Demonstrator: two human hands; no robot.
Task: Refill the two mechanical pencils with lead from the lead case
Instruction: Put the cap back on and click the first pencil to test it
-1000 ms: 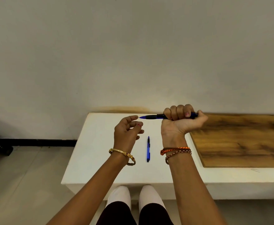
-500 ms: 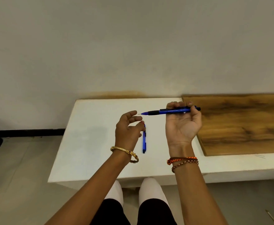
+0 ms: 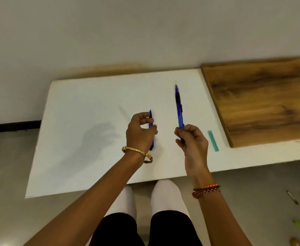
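Right hand (image 3: 192, 139) grips one blue pencil (image 3: 179, 107) by its lower end, tip pointing away toward the wall, barrel blurred, raised over the white table (image 3: 85, 132). Second pencil (image 3: 151, 132) lies flat on the table, partly hidden behind the left hand (image 3: 139, 133), whose fingers are curled with thumb near fingertips; cannot tell whether it pinches anything. Teal lead case (image 3: 213, 140) lies on the table right of the right hand, near the wooden board (image 3: 262, 102).
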